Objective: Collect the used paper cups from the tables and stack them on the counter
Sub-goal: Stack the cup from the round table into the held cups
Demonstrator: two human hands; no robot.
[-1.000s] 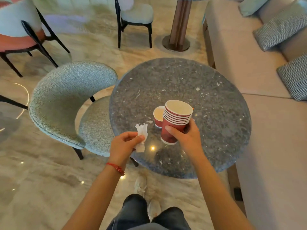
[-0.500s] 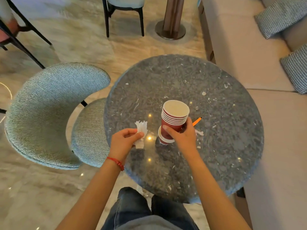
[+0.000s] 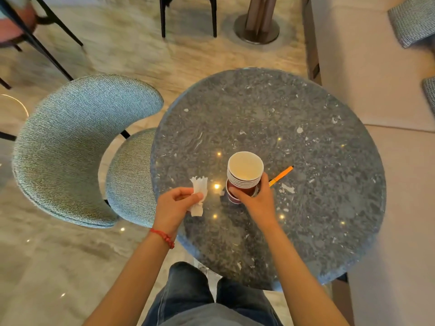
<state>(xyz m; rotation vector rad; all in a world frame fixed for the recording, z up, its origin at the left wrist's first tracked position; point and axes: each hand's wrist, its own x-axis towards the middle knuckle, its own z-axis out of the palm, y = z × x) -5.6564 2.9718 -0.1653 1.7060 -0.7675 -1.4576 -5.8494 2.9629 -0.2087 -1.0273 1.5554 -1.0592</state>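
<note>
Right hand (image 3: 257,200) fingers curl round a stack of red paper cups (image 3: 244,174), set into a lone red cup (image 3: 233,196) on the round stone table (image 3: 306,109); that cup is mostly hidden, so whether it touches the table is unclear. Left hand (image 3: 175,205) pinches a crumpled white napkin (image 3: 199,191). An orange pen (image 3: 281,176) lies just beyond, its near end behind the right hand

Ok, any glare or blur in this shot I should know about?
Head view: small bright light spots glare off the table; the far chairs at top are motion-blurred; the cups and both hands stay sharp; wide-angle bending at the edges.
</note>
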